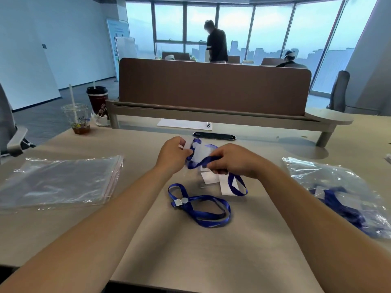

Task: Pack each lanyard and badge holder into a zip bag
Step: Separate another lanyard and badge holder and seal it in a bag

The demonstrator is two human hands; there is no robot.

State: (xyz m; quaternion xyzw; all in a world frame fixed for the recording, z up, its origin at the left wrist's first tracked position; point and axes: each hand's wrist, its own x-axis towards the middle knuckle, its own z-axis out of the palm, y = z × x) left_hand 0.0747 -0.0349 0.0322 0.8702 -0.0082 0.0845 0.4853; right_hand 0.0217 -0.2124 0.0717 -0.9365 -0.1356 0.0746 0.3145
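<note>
Both hands work above the middle of the table (211,250). The left hand (172,154) has its fingers curled onto the edge of a clear badge holder (201,152), though its fingertips are hidden behind its own knuckles. The right hand (237,160) pinches the blue strap of a lanyard (211,160) that wraps the holder and hangs in a loop toward the table. Blur makes it hard to tell how strap and holder join.

Just below the right hand lie white cards (209,177), partly covered, so their number is unclear. A second lanyard (203,208) lies coiled nearer, touched by neither hand. At the left sits one stack of empty zip bags (59,182), its layers uncountable. At the right, filled zip bags (338,197) are cut off by the frame edge. Two cups (77,117) stand far left.
</note>
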